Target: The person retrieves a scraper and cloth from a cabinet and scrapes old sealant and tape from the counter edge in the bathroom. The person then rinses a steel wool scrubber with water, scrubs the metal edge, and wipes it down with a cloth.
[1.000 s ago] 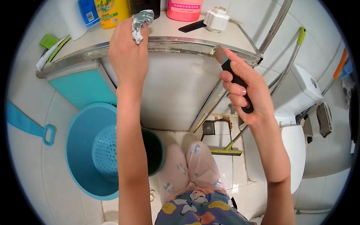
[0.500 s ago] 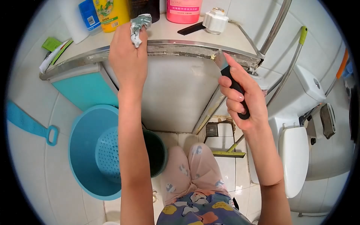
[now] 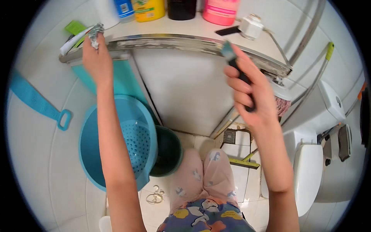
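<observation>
My left hand (image 3: pixel 97 62) is closed on a crumpled, stained wad (image 3: pixel 95 35) at the left part of the counter edge, beside a white tube (image 3: pixel 69 45) and a green packet (image 3: pixel 75 28). My right hand (image 3: pixel 249 87) grips the black handle of a scraper (image 3: pixel 240 73), its flat blade up near the right part of the counter's front edge (image 3: pixel 170 41). Worn, whitish patches run along that metal edge. Whether the blade touches it is blurred.
Bottles, including a yellow one (image 3: pixel 148 9) and a pink one (image 3: pixel 220 11), line the counter with a white jar (image 3: pixel 251 27). Below are a blue basin (image 3: pixel 89 150), a dark green bucket (image 3: pixel 170 150), a squeegee (image 3: pixel 244 163) and a toilet (image 3: pixel 309 174).
My left hand has moved left along the counter edge with the wad. My right hand has raised the scraper slightly, off the spot it was at. The view has shifted left.
</observation>
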The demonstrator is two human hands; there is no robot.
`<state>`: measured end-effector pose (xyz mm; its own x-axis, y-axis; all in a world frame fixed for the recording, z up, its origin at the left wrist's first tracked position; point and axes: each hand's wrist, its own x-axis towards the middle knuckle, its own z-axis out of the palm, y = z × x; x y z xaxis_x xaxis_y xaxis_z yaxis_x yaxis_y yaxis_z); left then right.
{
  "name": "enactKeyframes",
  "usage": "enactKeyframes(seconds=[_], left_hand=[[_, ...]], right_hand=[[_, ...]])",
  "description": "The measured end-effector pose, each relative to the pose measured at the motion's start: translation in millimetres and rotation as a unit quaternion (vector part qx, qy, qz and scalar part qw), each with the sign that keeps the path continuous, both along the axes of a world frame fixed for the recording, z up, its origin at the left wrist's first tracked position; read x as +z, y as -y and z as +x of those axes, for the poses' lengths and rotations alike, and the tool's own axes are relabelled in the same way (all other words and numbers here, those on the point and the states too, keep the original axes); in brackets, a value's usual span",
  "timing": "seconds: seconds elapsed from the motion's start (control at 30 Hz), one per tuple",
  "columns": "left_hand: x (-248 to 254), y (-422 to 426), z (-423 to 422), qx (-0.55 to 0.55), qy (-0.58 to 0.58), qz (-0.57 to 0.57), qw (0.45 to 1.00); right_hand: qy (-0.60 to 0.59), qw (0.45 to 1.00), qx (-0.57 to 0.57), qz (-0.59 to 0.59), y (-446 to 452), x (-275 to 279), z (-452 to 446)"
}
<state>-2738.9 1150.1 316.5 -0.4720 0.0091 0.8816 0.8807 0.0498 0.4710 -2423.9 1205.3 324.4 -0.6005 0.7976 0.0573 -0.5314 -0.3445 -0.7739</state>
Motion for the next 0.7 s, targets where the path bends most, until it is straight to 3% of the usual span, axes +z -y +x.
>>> enactKeyframes(seconds=[0.1, 0.2, 0.37, 0.53, 0.7], left_hand=[[-15, -5, -24, 0.048, -0.052, -0.025, 0.997], [-22, -2, -25, 0.0, -0.046, -0.047, 0.998], [-30, -5, -31, -0.013, -0.107, 0.001, 0.994], [-33, -3, -39, -0.03, -0.107, -0.005, 0.994], [-36, -6, -47, -0.051, -0.127, 0.009, 0.991]], right_hand=[[0.037, 0.998, -0.049, -0.009, 8, 0, -2], [0.065, 0.998, 0.014, -0.001, 13, 0, -54], [0.086, 0.996, -0.038, 0.0, 24, -2, -58], [0.057, 0.998, 0.001, 0.032, 37, 8, -134], [0.073, 0.997, -0.001, 0.039, 35, 2, -126]])
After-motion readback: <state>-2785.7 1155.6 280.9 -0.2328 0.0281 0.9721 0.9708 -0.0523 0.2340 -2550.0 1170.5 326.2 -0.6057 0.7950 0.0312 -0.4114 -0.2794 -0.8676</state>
